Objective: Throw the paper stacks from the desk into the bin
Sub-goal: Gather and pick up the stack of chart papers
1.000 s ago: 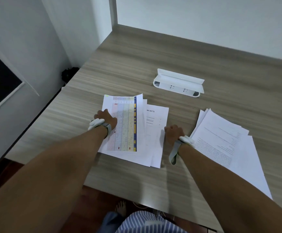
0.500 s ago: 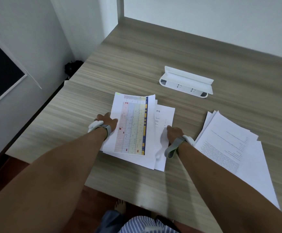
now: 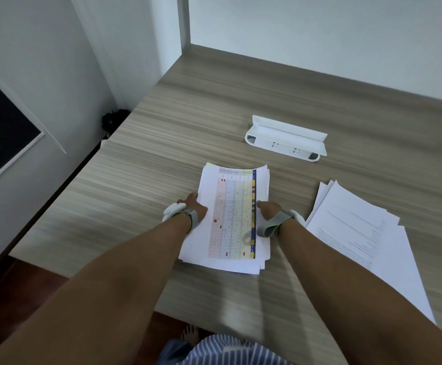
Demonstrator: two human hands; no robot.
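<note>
Left hand (image 3: 192, 208) and right hand (image 3: 268, 210) squeeze colored-chart stack (image 3: 234, 214) by its 9 and 3 o'clock edges; finger state hidden, can't tell. 2nd stack (image 3: 359, 233) sits at 3 o'clock on desk (image 3: 188, 133).

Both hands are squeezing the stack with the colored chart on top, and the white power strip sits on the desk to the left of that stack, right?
Not quite. In the head view the power strip lies beyond the chart stack, toward the right. Left hand and right hand do flank it.

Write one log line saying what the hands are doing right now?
left hand: on left edge of colour-chart stack | right hand: on its right edge | text stack: untouched, desk | bin: not visible
</note>
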